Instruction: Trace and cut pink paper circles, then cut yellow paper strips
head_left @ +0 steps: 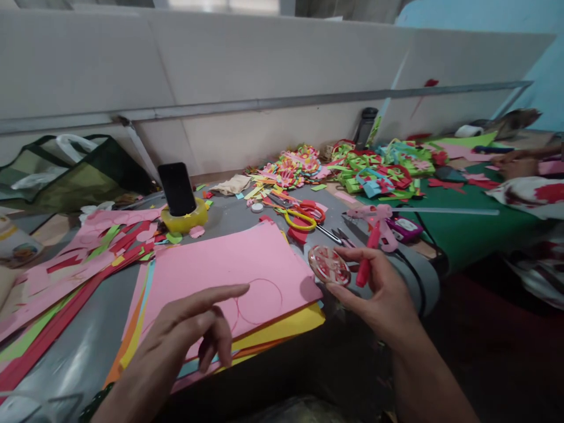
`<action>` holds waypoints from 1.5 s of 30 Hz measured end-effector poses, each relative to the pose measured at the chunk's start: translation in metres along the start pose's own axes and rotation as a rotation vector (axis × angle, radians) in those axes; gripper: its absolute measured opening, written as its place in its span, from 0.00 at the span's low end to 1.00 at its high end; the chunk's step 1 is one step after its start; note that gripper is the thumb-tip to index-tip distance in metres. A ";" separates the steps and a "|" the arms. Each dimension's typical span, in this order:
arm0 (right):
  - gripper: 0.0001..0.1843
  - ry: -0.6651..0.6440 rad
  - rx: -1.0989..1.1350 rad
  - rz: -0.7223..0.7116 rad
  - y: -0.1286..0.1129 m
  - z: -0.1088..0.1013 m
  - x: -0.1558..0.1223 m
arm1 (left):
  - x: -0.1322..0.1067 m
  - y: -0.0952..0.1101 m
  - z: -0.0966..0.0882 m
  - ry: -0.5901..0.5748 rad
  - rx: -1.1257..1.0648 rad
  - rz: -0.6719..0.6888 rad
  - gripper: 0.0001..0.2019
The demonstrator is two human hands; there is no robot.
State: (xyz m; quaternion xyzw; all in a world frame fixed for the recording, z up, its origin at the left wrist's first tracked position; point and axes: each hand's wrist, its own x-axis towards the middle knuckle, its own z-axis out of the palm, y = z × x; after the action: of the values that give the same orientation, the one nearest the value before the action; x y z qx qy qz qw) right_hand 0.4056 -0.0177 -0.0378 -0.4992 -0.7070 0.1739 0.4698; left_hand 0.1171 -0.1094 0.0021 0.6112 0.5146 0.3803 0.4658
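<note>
My right hand [374, 288] holds a round clear lid with a red-and-white pattern [329, 265] in its fingertips, and a red pen [365, 267] is tucked in the same hand. My left hand [194, 329] hovers over a pink paper sheet [220, 267], index finger stretched out, the other fingers curled, holding nothing. The finger points toward drawn circles [259, 302] on the pink sheet. Yellow, orange and blue sheets [304, 320] lie stacked beneath it.
A black phone [177, 188] stands in a yellow tape roll [185, 218]. Red and yellow scissors [304, 216], a pink glue gun [374, 220], paper strips [88, 252] and piles of cut paper shapes [374, 167] cover the table. Another person's hand [520, 163] rests at far right.
</note>
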 end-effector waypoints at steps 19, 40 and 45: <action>0.22 -0.157 -0.543 0.085 0.023 -0.005 0.025 | 0.015 -0.040 0.021 0.000 1.243 0.066 0.17; 0.17 -0.546 -0.727 -0.145 -0.026 0.163 0.199 | 0.019 -0.044 0.031 0.243 1.308 0.277 0.03; 0.16 -0.503 -0.680 -0.142 -0.040 0.155 0.198 | 0.014 -0.043 0.021 0.109 1.168 0.203 0.04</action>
State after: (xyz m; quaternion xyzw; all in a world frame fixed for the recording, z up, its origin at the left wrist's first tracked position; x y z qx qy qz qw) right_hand 0.2423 0.1714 0.0106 -0.5179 -0.8492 0.0147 0.1023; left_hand 0.1282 -0.0979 -0.0452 0.7920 0.6008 0.1075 -0.0133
